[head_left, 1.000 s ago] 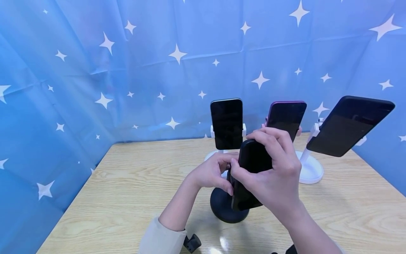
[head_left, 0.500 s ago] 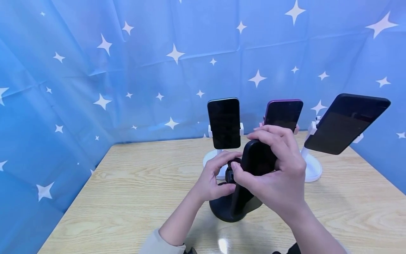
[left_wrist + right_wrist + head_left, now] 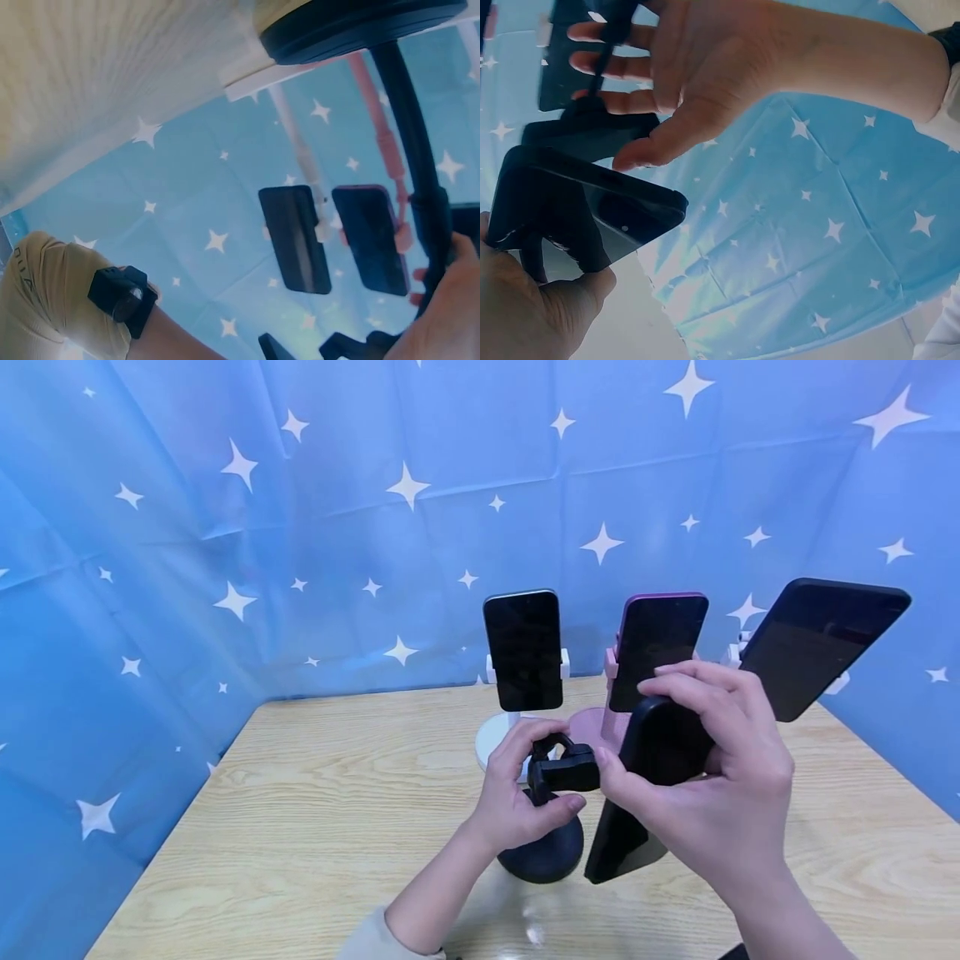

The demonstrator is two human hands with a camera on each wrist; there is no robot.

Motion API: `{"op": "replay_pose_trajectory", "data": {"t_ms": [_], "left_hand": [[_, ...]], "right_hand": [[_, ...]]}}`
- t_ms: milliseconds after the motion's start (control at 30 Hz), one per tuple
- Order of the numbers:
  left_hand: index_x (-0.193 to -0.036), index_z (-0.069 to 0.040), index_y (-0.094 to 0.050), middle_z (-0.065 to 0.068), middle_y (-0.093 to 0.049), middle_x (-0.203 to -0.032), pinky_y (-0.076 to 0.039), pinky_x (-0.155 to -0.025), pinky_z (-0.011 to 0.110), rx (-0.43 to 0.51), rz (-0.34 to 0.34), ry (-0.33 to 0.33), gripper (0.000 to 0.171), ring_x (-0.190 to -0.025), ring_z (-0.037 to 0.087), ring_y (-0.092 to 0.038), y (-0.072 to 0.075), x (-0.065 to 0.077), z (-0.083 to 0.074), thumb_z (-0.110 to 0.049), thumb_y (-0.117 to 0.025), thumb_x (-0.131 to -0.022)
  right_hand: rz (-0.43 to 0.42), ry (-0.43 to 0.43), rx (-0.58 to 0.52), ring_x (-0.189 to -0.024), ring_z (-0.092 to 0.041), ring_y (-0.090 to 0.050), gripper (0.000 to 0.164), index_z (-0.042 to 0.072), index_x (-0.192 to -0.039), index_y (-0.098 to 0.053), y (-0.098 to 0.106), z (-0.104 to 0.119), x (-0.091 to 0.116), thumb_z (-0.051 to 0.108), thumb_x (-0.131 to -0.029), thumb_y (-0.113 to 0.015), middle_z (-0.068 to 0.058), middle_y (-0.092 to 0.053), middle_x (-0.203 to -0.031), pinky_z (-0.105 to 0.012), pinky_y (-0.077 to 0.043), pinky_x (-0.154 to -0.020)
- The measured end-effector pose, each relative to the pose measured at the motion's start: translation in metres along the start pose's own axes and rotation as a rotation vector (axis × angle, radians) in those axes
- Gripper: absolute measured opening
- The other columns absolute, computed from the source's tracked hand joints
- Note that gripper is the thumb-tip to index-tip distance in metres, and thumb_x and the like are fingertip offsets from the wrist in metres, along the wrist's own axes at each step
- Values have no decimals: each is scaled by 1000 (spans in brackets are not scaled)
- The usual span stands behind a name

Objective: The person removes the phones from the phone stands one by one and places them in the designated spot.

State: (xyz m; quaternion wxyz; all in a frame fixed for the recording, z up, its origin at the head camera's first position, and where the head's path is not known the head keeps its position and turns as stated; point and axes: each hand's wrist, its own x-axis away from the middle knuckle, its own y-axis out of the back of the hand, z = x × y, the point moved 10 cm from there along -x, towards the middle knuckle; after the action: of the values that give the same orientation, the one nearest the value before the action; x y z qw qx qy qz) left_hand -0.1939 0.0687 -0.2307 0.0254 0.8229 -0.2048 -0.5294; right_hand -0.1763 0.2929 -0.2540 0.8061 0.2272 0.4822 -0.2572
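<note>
A black phone stand stands on the table, its round base [image 3: 543, 856] and pole [image 3: 409, 112] plain to see. My left hand [image 3: 510, 797] curls round the stand's head, at the black phone clamp [image 3: 568, 770]. To the right, my right hand [image 3: 723, 793] grips a black phone [image 3: 622, 214] by its edges, tilted, with the thumb tip close to the clamp's end. Phone and clamp are apart in the head view. Part of the phone's screen is hidden behind my right fingers.
Behind my hands, one phone [image 3: 523, 647] sits in a white stand and a purple-edged phone [image 3: 660, 635] in a pink stand. A large black phone [image 3: 832, 635] leans in a white holder at right. A starry blue curtain [image 3: 337, 527] hangs behind the wooden table [image 3: 315, 802].
My right hand has moved right with the black phone, away from the stand's clamp, which now shows. My left hand stays at the stand's head, shifted slightly. The head view has drifted a little.
</note>
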Motion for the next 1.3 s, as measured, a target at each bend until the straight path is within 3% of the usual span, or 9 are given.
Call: {"op": "replay_pose_trajectory", "data": {"t_ms": [100,200,333,600,733,867,1033,1133,1300], "left_hand": [[-115,1,-50,14,-57,-104,-49,-85,33,-19,-32,19,63,-95,21,-55,-2,0,0,-55,-49,-86],[-114,0,-50,13,-57,-103,-50,-84,32,-31,-51,43,61,-92,20,-55,-4,0,2,-54,-48,-87],[-113,0,-51,14,-57,-99,-51,-81,31,8,-67,85,59,-90,20,-56,-4,1,7,-53,-49,-87],[-111,4,-52,19,-53,-101,-51,-80,33,207,-68,150,59,-92,24,-53,-4,1,13,-48,-59,-84],[-111,2,-55,16,-55,-103,-48,-81,32,173,-64,201,63,-94,22,-51,-2,2,16,-54,-59,-81],[-111,-1,-56,15,-56,-102,-49,-77,30,129,-21,255,67,-92,16,-51,-5,2,18,-60,-56,-80],[-108,1,-51,17,-52,-99,-50,-76,31,209,43,274,64,-89,17,-50,-10,2,19,-57,-57,-81],[-106,2,-49,18,-50,-97,-50,-74,30,248,51,277,62,-88,17,-49,-11,2,20,-53,-59,-81],[-104,2,-50,18,-50,-93,-50,-69,29,279,38,267,60,-85,17,-48,-9,1,21,-51,-62,-80]], "right_hand": [[21,-12,81,-115,-32,-44,80,6,-105,-67,5,56,-16,13,-30,-93,-14,-52,-121,-18,-48,-73],[46,-28,144,-111,-27,-47,68,6,-104,-67,6,107,-33,8,-40,-89,-12,-55,-117,-13,-40,-73],[71,-65,216,-106,-20,-47,59,3,-103,-67,8,130,-41,0,-46,-84,-13,-56,-110,-11,-35,-73],[124,-122,304,-99,1,-41,54,0,-100,-65,6,125,-37,0,-48,-81,-16,-53,-104,-7,-32,-72],[146,-155,356,-96,7,-37,51,-1,-98,-64,7,117,-34,0,-49,-80,-17,-53,-101,-6,-31,-70],[177,-183,396,-92,5,-37,49,0,-97,-64,6,108,-30,3,-51,-81,-15,-53,-100,-1,-30,-69],[243,-220,417,-87,-11,-43,46,4,-97,-64,1,96,-23,6,-54,-80,-13,-53,-98,1,-30,-67],[296,-241,437,-86,-20,-46,44,5,-97,-63,-4,88,-18,7,-56,-79,-11,-52,-97,-9,-38,-65],[393,-274,478,-83,-24,-47,45,4,-100,-62,-17,74,-8,9,-58,-78,-10,-51,-94,-37,-47,-60]]}}
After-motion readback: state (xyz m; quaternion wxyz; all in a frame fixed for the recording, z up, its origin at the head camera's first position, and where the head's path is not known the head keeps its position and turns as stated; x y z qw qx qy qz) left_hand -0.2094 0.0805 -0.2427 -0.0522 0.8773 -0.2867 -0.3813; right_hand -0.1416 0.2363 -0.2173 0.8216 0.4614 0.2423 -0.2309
